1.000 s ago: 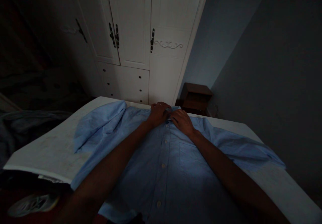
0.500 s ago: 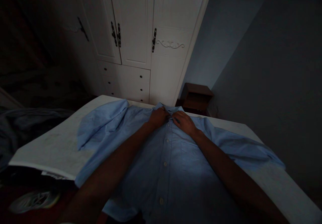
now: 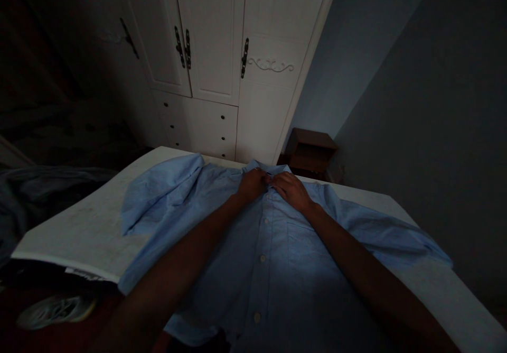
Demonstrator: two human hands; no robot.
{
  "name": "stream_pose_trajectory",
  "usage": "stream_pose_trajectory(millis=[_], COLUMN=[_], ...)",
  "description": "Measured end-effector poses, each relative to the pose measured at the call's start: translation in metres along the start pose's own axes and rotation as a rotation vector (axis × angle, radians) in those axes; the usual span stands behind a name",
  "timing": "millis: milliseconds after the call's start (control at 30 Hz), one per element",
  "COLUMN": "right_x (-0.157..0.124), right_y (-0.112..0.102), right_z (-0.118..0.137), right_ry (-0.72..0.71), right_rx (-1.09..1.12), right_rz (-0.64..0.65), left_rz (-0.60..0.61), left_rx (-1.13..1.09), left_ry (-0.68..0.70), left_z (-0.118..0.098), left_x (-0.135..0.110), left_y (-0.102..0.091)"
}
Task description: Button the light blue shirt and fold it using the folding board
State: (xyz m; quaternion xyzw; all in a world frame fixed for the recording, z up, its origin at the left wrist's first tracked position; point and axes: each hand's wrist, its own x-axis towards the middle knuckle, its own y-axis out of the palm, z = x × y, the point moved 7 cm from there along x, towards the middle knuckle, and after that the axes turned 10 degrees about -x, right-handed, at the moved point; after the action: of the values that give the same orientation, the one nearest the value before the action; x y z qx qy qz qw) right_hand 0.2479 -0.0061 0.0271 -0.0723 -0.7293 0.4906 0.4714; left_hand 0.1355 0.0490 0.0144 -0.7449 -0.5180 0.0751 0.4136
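Observation:
A light blue button-up shirt (image 3: 301, 252) lies front side up on a white table-like surface (image 3: 79, 231), its sleeves spread to both sides and its collar at the far edge. Both hands meet at the top of the button placket, just below the collar. My left hand (image 3: 252, 185) has its fingers closed on the shirt there. Beside it, my right hand (image 3: 291, 190) pinches the same spot with curled fingers. Whatever button lies between the fingertips is hidden. Lower buttons show down the front.
Beyond the far edge stands a white wardrobe (image 3: 214, 41) with dark handles and drawers. A small brown nightstand (image 3: 312, 141) sits by the wall at the right. Dark cloth (image 3: 51, 189) lies at the left, and a shoe (image 3: 55, 310) rests on the red floor at lower left.
Both hands stay at the collar, with the fingertips drawn slightly closer together. The whole view has shifted a little; the shirt lies much as before.

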Motion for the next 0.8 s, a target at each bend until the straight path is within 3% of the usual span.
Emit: stream_pose_trajectory(millis=[300,567,800], right_x=[0.001,-0.002,-0.004], right_y=[-0.014,-0.020,-0.019], right_z=[0.001,0.000,-0.003], right_ry=[0.043,0.089,0.127], right_rx=[-0.051,-0.056,-0.041], right_rz=[-0.084,-0.156,-0.164], left_rz=[-0.086,-0.157,-0.124], left_rx=[-0.204,-0.281,-0.282], left_ry=[-0.011,-0.049,-0.033], left_z=[-0.010,-0.011,-0.011], left_x=[-0.002,-0.006,-0.006], left_y=[-0.012,-0.010,-0.010])
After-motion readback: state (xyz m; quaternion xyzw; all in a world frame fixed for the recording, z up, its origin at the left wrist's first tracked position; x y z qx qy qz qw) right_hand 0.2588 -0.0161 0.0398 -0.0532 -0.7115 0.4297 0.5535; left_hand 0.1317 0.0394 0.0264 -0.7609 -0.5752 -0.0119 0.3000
